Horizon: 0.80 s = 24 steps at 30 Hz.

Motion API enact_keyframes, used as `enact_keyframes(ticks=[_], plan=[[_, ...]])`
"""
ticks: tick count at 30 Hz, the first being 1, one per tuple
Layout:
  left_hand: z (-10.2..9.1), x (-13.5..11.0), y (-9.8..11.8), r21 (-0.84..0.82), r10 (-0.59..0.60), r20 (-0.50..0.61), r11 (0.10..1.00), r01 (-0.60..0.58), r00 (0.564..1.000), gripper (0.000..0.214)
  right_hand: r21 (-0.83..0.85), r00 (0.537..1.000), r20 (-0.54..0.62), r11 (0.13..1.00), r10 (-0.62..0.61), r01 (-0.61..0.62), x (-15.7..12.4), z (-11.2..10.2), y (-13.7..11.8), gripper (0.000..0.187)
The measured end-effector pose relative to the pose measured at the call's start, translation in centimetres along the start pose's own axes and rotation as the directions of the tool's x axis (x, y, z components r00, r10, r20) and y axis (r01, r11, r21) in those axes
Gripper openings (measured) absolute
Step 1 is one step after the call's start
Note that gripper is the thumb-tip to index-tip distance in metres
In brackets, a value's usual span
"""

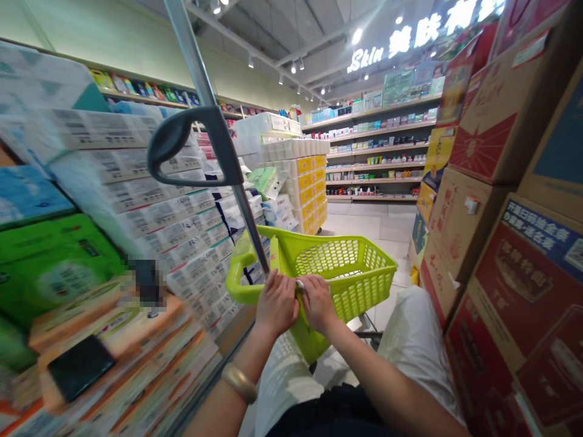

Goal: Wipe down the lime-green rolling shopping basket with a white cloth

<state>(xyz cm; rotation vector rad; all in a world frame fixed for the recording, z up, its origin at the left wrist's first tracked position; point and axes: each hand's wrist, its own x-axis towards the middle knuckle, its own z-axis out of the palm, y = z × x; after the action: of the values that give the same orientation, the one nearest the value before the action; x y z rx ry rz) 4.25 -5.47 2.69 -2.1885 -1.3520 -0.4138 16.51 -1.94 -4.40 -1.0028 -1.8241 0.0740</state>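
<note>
A bright green wheeled shopping basket [359, 243] with a lattice body stands in front of me. My left hand [277, 303] is at its near rim, fingers curled down; what they close on is hidden. Right beside it my right hand [317, 303] has its fingers bent over the same rim. A small white thing [299, 283], too small to name, shows between the two hands at the right fingertips. From behind my left hand a metal pole [248, 212] slants up to the left, carrying a grey loop handle [195, 149].
Stacked tissue packs [182, 224] line the left, with a dark flat phone-like object [82, 367] on orange packs. Printed cartons [483, 230] rise close on the right. Shelves of cosmetics [378, 145] stand at the back, beyond a tiled floor [359, 221].
</note>
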Motion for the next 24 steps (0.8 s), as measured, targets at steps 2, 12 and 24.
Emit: enact_keyframes(ticks=[2, 12, 24], plan=[[0.1, 0.1, -0.2, -0.013, -0.004, 0.0, 1.0, 0.004, 1.0, 0.018, -0.023, 0.999, 0.022, 0.999, -0.034, 0.034, -0.4, -0.8, 1.7, 0.03], [0.8, 0.7, -0.3, -0.014, -0.035, -0.045, 0.999, 0.034, 0.998, 0.017, -0.094, 0.981, -0.116, 0.981, 0.159, -0.17, -0.6, -1.2, 3.2, 0.027], [1.3, 1.2, -0.8, -0.02, -0.039, -0.017, 0.999, 0.038, 0.999, 0.017, -0.18, 0.996, -0.06, 0.981, 0.06, -0.069, -1.8, -2.8, 6.8, 0.029]])
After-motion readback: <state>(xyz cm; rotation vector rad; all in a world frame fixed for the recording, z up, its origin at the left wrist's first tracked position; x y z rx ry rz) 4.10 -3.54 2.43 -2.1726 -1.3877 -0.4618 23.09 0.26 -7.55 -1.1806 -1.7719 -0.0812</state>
